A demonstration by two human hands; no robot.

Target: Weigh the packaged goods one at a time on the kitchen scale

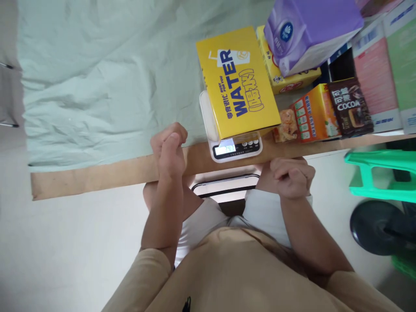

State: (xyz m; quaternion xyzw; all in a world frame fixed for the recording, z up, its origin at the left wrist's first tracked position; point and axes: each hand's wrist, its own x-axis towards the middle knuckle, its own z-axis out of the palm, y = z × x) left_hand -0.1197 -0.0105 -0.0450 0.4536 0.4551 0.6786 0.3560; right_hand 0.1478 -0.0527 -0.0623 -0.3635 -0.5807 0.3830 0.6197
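A table (97, 175) with a bare brown wooden near edge carries a wrinkled pale green cloth (97, 78) over most of its top. Toward the right, a small white digital kitchen scale (236, 149) stands at the near edge, its lit display facing the person, and a flat yellow cardboard box printed "WATER" in blue (238, 82) lies on its platform, covering most of it and reaching past it on the far side. Further right the table is crowded: a purple plastic-wrapped tissue pack (308, 30) rests on a second yellow box (292, 80), and nearer the edge are an orange snack carton (312, 115) and a dark brown box marked "COCOA" (351, 108), just beside each other, with pink and green cartons (377, 78) at the far right. Off the table on the right is a green plastic stool (380, 173), with a round black base (377, 225) on the floor below it. The left hand (169, 149) is raised over the near edge of the table, just left of the scale, fingers curled into a loose fist that holds nothing visible; it is near the scale and the yellow box but apart from both. The right hand (292, 175) hangs just below the table edge, near and right of the scale, fingers likewise curled inward and empty, touching neither scale nor box.
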